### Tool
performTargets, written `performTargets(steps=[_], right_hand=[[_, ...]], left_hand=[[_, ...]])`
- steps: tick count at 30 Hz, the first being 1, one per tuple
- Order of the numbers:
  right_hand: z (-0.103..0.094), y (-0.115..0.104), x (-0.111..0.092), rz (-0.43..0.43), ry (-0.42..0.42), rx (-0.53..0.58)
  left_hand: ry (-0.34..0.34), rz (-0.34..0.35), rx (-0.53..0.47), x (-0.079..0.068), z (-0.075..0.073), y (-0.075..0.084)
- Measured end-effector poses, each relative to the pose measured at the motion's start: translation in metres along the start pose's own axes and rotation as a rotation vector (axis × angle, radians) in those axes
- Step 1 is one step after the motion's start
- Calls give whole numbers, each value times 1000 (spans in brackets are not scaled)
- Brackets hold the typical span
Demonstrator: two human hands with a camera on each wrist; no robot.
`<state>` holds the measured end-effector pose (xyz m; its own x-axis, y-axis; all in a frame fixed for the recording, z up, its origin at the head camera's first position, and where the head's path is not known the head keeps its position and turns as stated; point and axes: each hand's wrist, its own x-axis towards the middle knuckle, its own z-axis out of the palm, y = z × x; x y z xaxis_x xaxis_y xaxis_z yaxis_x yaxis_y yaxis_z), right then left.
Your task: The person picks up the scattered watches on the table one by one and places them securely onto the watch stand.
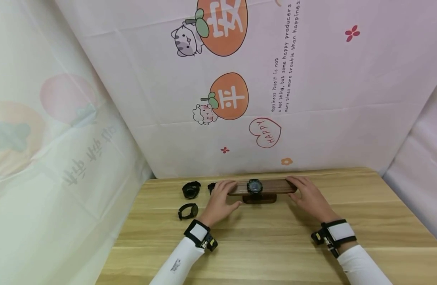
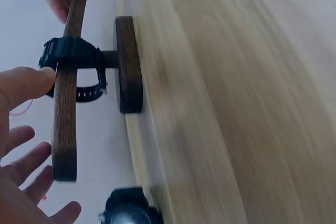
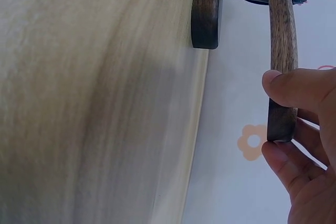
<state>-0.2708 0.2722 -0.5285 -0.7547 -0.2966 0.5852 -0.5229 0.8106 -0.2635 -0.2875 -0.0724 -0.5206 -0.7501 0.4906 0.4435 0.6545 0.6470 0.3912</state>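
A dark wooden watch stand (image 1: 275,186) stands at the back of the table, its long bar raised above a short base (image 2: 128,66). One black digital watch (image 1: 254,186) is strapped around the middle of the bar. My right hand (image 1: 312,200) grips the bar's right end, with thumb and fingers on either side of it in the right wrist view. At the left end is my left hand (image 1: 218,205), its fingers spread loosely. In the left wrist view its thumb (image 2: 31,85) overlaps the bar beside the watch.
Two black watches, one upper (image 1: 191,190) and one lower (image 1: 188,211), lie on the wooden table (image 1: 264,245) to the left. Another black watch (image 1: 211,187) is partly hidden behind my left hand. A printed white cloth (image 1: 311,130) hangs along the table's back edge.
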Motion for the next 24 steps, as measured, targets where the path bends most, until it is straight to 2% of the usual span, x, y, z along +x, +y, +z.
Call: performTargets(steps=[9, 20, 24], right_hand=[[2, 2, -1, -8, 4, -2], [5, 3, -1, -13, 14, -4], [4, 2, -1, -5, 9, -7]], left_hand=[[46, 19, -20, -17, -16, -15], [42, -65, -2, -36, -35, -34], [14, -116, -41, -44, -42, -40]])
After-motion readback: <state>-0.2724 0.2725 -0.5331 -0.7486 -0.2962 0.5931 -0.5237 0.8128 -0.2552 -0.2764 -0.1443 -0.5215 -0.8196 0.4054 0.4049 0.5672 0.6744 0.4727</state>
